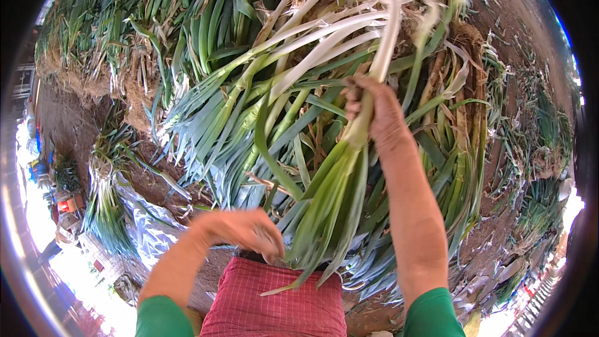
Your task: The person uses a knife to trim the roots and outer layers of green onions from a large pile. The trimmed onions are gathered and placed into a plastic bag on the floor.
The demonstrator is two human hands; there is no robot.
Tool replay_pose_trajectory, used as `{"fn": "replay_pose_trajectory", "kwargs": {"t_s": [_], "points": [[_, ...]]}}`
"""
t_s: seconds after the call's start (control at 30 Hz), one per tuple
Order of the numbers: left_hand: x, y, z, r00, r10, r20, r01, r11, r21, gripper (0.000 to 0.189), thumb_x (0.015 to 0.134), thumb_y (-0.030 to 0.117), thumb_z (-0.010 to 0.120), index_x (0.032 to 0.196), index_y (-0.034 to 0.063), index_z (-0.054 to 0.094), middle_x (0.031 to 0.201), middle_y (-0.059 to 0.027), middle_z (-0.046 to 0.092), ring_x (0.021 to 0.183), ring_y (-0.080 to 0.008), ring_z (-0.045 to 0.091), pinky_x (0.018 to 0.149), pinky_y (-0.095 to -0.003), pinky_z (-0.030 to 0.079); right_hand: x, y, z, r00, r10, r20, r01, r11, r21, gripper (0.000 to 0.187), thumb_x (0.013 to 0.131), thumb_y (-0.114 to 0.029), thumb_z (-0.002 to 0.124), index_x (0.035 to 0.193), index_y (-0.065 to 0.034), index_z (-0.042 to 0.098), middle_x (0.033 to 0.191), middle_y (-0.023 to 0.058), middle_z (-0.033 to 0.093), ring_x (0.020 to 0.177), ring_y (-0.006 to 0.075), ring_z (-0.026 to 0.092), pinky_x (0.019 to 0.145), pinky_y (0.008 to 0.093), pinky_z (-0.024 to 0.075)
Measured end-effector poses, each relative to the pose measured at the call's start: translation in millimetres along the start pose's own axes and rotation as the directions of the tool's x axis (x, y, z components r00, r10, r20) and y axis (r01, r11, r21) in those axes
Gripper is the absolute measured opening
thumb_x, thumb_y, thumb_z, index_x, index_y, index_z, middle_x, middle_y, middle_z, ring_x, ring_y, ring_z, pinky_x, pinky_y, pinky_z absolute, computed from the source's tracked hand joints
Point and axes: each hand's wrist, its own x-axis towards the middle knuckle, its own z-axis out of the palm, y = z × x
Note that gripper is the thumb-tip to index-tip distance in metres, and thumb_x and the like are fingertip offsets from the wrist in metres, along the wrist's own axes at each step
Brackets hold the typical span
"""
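Observation:
My right hand [379,105] is closed round the stem of a leek [358,131]. The leek's green leaves fan down over my red checked cloth, and its white shank points up, where peeled, blurred strips hang at the top. My left hand [257,234], blurred by motion, is beside the lower leaf tips; its fingers are bent, and whether it touches a leaf is unclear. Beneath and left of the held leek lie several leeks with clean white shanks [323,51]. Unpeeled leeks with brown outer leaves [461,117] lie to the right of my right hand.
A dense heap of leeks with roots [107,37] fills the upper left. A smaller leek bundle [105,196] lies at left beside a plastic sheet [145,224]. Leaf scraps [514,135] litter the bare soil on the right.

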Motion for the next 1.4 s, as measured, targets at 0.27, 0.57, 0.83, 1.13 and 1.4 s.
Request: {"fn": "replay_pose_trajectory", "kwargs": {"t_s": [0.27, 0.57, 0.83, 1.13, 1.4], "points": [[39.8, 96.6, -192.3, -0.072, 0.546, -0.835, 0.263, 0.818, 0.512, 0.036, 0.085, 0.023, 0.071, 0.118, 0.0081, 0.070, 0.111, -0.0140, 0.072, 0.109, -0.0303, 0.066, 0.099, -0.0410, 0.048, 75.5, 105.6, 28.9, 0.998, 0.058, 0.009, -0.059, 0.971, 0.232, 0.044, 0.078, -0.026, 0.081, 0.114, -0.0040, 0.065, 0.103, 0.0130, 0.069, 0.102, 0.0305, 0.069, 0.076, 0.0438, 0.0529], [39.7, 87.2, -241.4, -0.044, 0.838, -0.544, 0.618, 0.450, 0.644, 0.021, 0.091, 0.027, 0.070, 0.103, 0.0096, 0.067, 0.096, -0.0125, 0.065, 0.099, -0.0325, 0.063, 0.091, -0.0471, 0.048, 105.1, 127.4, 15.8, 0.998, 0.058, 0.038, -0.065, 0.973, 0.222, 0.045, 0.080, -0.036, 0.080, 0.114, -0.0098, 0.065, 0.108, 0.0090, 0.069, 0.104, 0.0260, 0.069, 0.076, 0.0414, 0.0511], [71.3, 74.2, -221.5, -0.112, 0.846, -0.522, 0.474, 0.507, 0.720, 0.037, 0.089, 0.030, 0.074, 0.115, 0.0060, 0.065, 0.113, -0.0161, 0.060, 0.112, -0.0365, 0.058, 0.095, -0.0466, 0.048, 102.5, 125.5, 15.3, 0.997, 0.036, 0.066, -0.052, 0.963, 0.264, 0.053, 0.083, -0.036, 0.081, 0.121, -0.0039, 0.063, 0.114, 0.0146, 0.069, 0.106, 0.0289, 0.068, 0.079, 0.0440, 0.0565], [69.3, 98.8, -295.2, -0.206, 0.530, -0.822, 0.550, 0.758, 0.351, 0.033, 0.086, 0.030, 0.070, 0.115, 0.0156, 0.073, 0.114, -0.0146, 0.070, 0.109, -0.0368, 0.066, 0.091, -0.0474, 0.053, 104.4, 129.1, 14.9, 0.997, 0.036, 0.067, -0.053, 0.959, 0.279, 0.049, 0.085, -0.037, 0.081, 0.118, -0.0069, 0.062, 0.108, 0.0126, 0.071, 0.100, 0.0269, 0.069, 0.076, 0.0450, 0.0563], [-17.0, 166.5, -299.4, -0.289, 0.656, -0.697, 0.338, 0.752, 0.567, 0.024, 0.097, 0.032, 0.061, 0.091, 0.0115, 0.073, 0.082, -0.0061, 0.076, 0.078, -0.0146, 0.071, 0.072, -0.0347, 0.055, 103.0, 129.7, 15.0, 0.997, 0.016, 0.081, -0.037, 0.963, 0.267, 0.048, 0.087, -0.036, 0.078, 0.120, -0.0041, 0.064, 0.111, 0.0133, 0.070, 0.104, 0.0265, 0.069, 0.080, 0.0435, 0.0572]]}}
